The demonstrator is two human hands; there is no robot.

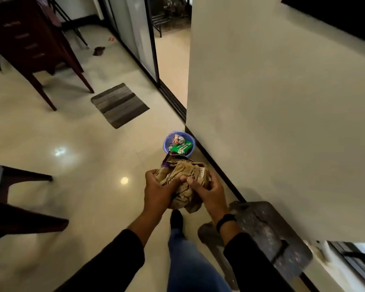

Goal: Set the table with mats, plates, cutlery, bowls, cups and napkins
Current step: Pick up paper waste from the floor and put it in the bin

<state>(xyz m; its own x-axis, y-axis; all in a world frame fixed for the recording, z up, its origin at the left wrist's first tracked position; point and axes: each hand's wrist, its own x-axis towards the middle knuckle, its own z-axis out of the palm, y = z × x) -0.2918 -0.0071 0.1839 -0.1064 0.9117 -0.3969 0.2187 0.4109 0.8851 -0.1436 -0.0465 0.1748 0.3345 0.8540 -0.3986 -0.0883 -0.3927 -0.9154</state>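
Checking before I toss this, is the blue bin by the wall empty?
No, the blue bin already holds a green carton and crumpled wrappers.

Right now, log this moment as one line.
hands: left hand and right hand grip crumpled brown paper | ahead: blue wastebasket, floor, holds trash | table setting: unseen

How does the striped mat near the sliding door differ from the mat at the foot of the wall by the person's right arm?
The striped mat shows grey bands and lies flat, in full view; the dark mat is speckled, without stripes, and partly hidden behind the right hand's arm. The striped mat lies farther off. Both rest on the tiled floor.
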